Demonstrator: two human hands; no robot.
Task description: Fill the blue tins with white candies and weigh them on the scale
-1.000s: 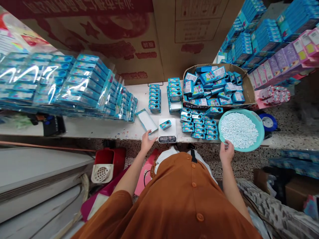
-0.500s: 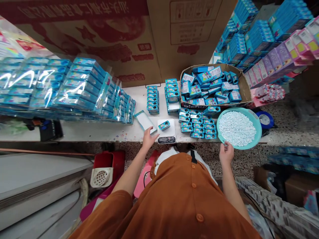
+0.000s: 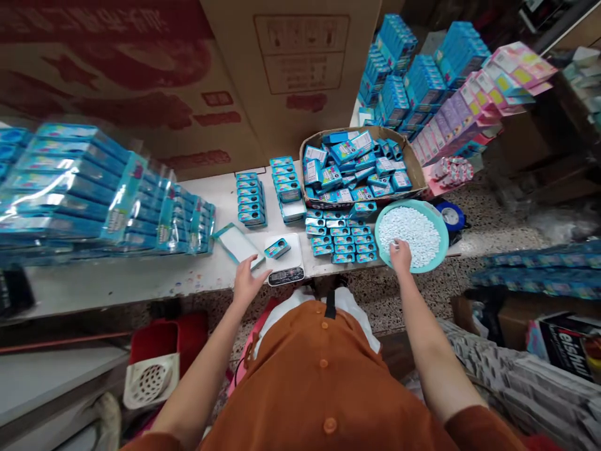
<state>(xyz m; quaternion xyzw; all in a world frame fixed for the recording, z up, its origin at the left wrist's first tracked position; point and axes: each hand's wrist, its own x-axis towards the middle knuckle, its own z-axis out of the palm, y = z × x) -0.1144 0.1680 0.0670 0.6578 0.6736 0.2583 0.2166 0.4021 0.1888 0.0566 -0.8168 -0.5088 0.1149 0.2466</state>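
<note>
Right grip (image 3: 400,256) moved over white pellets (image 3: 419,233), mint bowl (image 3: 434,260)

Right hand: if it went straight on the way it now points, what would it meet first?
Most likely the white pellets in the turquoise bowl, just ahead of the right hand; depth is unclear, so it may be touching them now.

We Reach Out on Both Sides

Our left forearm (image 3: 203,368) and right forearm (image 3: 429,338) stretch ahead, well apart. Our left hand (image 3: 245,285) parts thumb from fingers; our right hand (image 3: 400,257) has fingers drawn in, tips hard to see.
</note>
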